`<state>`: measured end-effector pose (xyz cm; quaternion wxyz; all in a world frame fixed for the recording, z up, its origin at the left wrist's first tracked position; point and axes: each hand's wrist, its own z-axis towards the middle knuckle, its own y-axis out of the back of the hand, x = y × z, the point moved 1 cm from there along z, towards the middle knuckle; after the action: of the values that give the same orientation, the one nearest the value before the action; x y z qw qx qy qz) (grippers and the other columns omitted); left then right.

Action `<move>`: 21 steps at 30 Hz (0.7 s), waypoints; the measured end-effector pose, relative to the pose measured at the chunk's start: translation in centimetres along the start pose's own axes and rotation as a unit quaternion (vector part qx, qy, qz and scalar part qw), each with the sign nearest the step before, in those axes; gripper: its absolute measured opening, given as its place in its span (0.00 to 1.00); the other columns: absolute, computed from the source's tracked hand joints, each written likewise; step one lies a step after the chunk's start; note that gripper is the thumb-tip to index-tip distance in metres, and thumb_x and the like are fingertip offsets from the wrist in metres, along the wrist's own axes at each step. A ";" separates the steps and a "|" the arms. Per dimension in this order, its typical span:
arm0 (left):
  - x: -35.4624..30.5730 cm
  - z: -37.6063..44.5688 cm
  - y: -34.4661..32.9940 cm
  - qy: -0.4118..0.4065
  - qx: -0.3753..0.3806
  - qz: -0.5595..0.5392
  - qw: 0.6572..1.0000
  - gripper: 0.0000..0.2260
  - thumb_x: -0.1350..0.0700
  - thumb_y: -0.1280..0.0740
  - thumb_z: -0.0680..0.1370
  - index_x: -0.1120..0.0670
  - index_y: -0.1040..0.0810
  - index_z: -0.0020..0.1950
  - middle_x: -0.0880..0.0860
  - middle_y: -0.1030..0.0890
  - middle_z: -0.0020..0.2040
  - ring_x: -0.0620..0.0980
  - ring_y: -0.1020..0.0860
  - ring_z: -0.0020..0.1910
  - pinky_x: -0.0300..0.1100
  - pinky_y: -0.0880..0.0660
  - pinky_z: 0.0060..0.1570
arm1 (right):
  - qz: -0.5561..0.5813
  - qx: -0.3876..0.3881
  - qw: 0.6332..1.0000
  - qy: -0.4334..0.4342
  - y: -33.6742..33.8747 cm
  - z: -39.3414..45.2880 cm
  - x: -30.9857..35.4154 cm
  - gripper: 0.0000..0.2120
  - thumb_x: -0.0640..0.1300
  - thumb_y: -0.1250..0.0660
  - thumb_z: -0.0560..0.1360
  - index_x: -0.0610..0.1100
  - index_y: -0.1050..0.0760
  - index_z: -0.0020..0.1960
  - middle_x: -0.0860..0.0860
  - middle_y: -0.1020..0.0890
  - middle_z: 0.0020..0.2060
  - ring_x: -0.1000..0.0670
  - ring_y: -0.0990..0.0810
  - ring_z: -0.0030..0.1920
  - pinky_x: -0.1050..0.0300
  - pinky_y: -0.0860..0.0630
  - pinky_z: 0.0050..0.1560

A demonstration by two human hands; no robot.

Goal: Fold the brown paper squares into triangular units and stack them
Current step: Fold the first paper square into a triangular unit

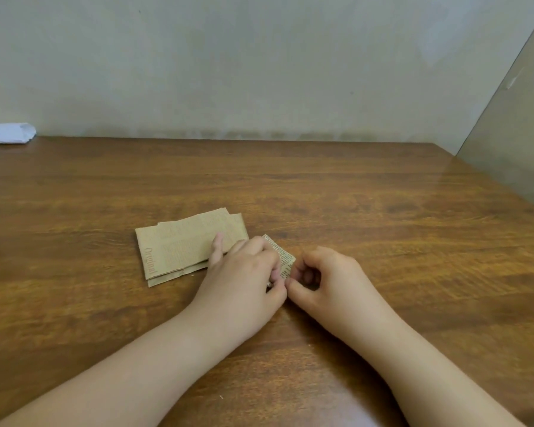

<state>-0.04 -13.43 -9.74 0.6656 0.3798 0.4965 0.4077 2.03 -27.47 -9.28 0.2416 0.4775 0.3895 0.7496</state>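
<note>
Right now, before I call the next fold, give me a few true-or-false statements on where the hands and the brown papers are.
1. Both hands work a small brown printed paper piece between them. True.
2. The pile of larger brown printed paper sheets lies to the right of the right hand. False: it lies left of the left hand.
3. A white folded paper sits at the far left edge of the wooden table. True.
4. The small piece already rests on the pile. False: it is beside it, at the fingertips.
5. The right hand lies flat and open. False: its fingers are curled at the piece.
</note>
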 end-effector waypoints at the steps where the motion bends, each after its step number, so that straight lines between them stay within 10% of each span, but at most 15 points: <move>1: 0.0 -0.1 0.0 0.005 0.003 0.008 1.000 0.05 0.49 0.40 0.78 0.46 0.30 0.42 0.40 0.29 0.54 0.40 0.34 0.59 0.53 0.63 0.73 | 0.001 -0.002 1.000 -0.002 -0.1 0.0 0.0 0.06 0.48 0.31 0.69 0.49 0.26 0.36 0.54 0.25 0.34 0.55 0.27 0.38 0.60 0.30 0.44; 21: 2.7 -1.9 2.0 0.115 0.023 0.030 0.993 0.08 0.47 0.36 0.77 0.45 0.25 0.39 0.39 0.36 0.68 0.44 0.47 0.70 0.61 0.65 0.71 | 0.004 0.007 1.000 -0.012 0.0 -0.3 0.0 0.06 0.47 0.31 0.71 0.50 0.26 0.37 0.54 0.25 0.36 0.55 0.27 0.39 0.54 0.29 0.50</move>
<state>-1.71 -10.00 -9.29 0.5830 0.3601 0.5671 0.4570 1.78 -27.58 -9.41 0.2402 0.4900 0.3897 0.7419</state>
